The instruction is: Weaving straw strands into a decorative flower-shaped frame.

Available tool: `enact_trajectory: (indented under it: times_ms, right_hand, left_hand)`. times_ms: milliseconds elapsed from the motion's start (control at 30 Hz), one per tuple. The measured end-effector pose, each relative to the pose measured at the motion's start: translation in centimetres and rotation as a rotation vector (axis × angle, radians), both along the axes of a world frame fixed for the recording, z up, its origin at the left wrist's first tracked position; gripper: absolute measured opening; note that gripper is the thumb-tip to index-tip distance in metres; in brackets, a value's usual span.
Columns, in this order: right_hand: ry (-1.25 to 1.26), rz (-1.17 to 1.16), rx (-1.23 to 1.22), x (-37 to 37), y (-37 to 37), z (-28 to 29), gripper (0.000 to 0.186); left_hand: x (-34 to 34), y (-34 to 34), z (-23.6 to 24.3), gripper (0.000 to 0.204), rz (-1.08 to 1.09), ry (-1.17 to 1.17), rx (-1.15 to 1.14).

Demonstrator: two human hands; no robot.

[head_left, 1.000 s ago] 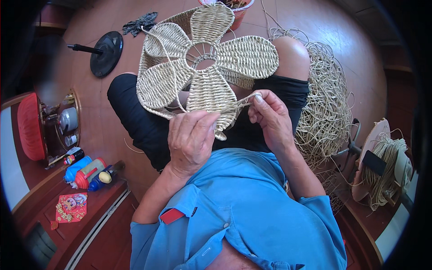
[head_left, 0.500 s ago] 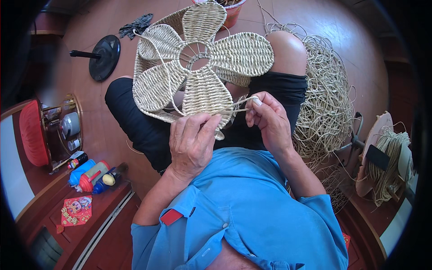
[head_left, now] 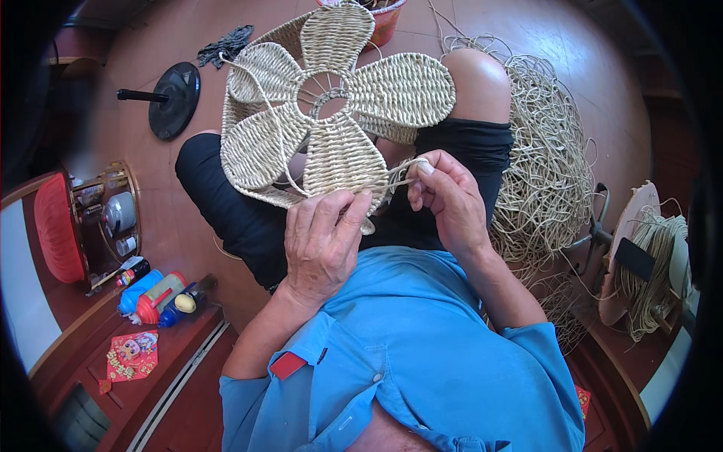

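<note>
The left hand (head_left: 324, 235) gripped the woven flower (head_left: 340, 151), which lay at its twelve o'clock. The right hand (head_left: 449, 197) pinched cord (head_left: 402, 166); the flower lay toward its ten o'clock.

A pale straw-coloured woven flower piece (head_left: 365, 98) rests tilted on the lap (head_left: 226, 200). Five rounded petals surround an open centre: one points far, one right, one near and two left. Their weave is dense and ribbed, and a woven side wall (head_left: 290, 34) shows behind the petals at the far left. A loose cord (head_left: 283, 154) trails across the left petals to the near side. The left hand (head_left: 324, 233) grips the near petal's edge; from there a thin strand (head_left: 397, 183) runs right, pinched in the right hand (head_left: 448, 192).
</note>
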State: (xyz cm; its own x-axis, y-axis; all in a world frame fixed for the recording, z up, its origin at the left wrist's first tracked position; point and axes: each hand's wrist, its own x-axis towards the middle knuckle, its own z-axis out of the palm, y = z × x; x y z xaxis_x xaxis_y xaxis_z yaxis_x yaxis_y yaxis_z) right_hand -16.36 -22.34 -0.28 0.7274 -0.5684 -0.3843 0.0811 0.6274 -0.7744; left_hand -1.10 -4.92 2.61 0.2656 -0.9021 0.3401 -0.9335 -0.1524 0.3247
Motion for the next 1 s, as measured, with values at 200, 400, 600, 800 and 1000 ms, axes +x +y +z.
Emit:
enact_trajectory:
  times_ms: [200,400,600,800,1000]
  right_hand:
    - [0.001,0.007,-0.024,0.2,0.1,0.6,0.02]
    - [0.043,-0.032,-0.01,-0.6,1.2,0.1,0.022]
    - [0.09,0.069,-0.021,0.0,3.2,-1.7,0.044]
    - [-0.005,0.063,-0.043,1.3,3.8,-3.2,0.055]
    - [-0.03,-0.004,-0.035,1.6,4.3,-3.5,0.056]
  left_hand:
    - [0.0,-0.4,0.4,0.041,-0.019,-0.07,0.057]
    - [0.4,-1.3,0.8,0.036,-0.053,0.033,0.126]
    - [0.3,-2.0,1.1,0.031,-0.066,0.032,0.183]
    - [0.0,-2.6,1.2,0.027,-0.061,0.002,0.23]
    - [0.1,-2.6,0.8,0.022,-0.066,0.056,0.218]
